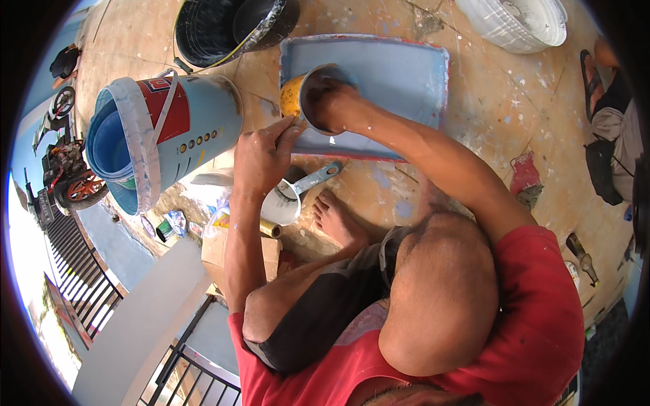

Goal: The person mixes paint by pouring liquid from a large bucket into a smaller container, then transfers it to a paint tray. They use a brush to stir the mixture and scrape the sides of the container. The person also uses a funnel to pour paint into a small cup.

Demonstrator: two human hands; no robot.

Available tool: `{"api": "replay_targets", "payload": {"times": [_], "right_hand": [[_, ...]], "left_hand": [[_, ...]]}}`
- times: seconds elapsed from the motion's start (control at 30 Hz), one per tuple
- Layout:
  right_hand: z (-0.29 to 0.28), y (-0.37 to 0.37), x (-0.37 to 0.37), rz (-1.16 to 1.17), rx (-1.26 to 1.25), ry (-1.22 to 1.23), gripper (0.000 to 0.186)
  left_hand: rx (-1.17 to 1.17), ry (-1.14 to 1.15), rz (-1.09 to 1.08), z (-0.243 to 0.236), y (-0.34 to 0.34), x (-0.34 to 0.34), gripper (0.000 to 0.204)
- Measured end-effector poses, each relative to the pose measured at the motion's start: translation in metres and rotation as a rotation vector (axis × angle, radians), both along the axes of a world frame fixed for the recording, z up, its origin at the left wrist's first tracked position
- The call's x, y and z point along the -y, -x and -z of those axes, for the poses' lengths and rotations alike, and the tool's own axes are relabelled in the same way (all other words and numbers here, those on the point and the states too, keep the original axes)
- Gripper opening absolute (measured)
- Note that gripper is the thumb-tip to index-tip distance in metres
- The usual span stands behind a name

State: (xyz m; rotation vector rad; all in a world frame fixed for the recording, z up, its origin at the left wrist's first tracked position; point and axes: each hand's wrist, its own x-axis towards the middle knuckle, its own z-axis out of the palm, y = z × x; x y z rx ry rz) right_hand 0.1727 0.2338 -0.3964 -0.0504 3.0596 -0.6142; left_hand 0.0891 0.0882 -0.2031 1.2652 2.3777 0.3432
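Observation:
A small yellow tub (291, 97) is tipped on its side over a shallow blue-grey tray (399, 81) with red-stained edges. My left hand (263, 154) pinches the tub's near rim between thumb and fingers. Deep inside the tub's mouth is my right hand (330, 107), with its fingers hidden by the wall and shadow. The tray's bottom is coated in pale blue-grey paint. Close to my left wrist, a white dipper (281, 205) with a blue-grey handle (318, 177) rests on the floor.
Left of the tray lies a large light-blue paint bucket (210, 111). Behind stands a black bucket (223, 30); a whitish basin (518, 24) is at the far right. A cardboard box (261, 250) sits by my left forearm. A brush (582, 258) lies at right, near another person's foot (590, 78).

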Motion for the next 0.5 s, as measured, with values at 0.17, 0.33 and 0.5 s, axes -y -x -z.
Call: {"api": "replay_targets", "payload": {"times": [0.17, 0.33, 0.5], "right_hand": [[-0.008, 0.006, -0.001, 0.03, 0.348, 0.287, 0.032], [-0.025, 0.005, 0.002, 0.111, 0.22, 0.551, 0.023], [-0.014, -0.002, -0.014, 0.145, -0.078, 0.312, 0.022]], "left_hand": [[-0.054, -0.026, 0.03, 0.002, -0.005, 0.006, 0.028], [-0.043, 0.019, 0.048, 0.001, -0.002, 0.007, 0.028], [-0.028, 0.003, 0.096, 0.004, 0.002, 0.0, 0.03]]}}
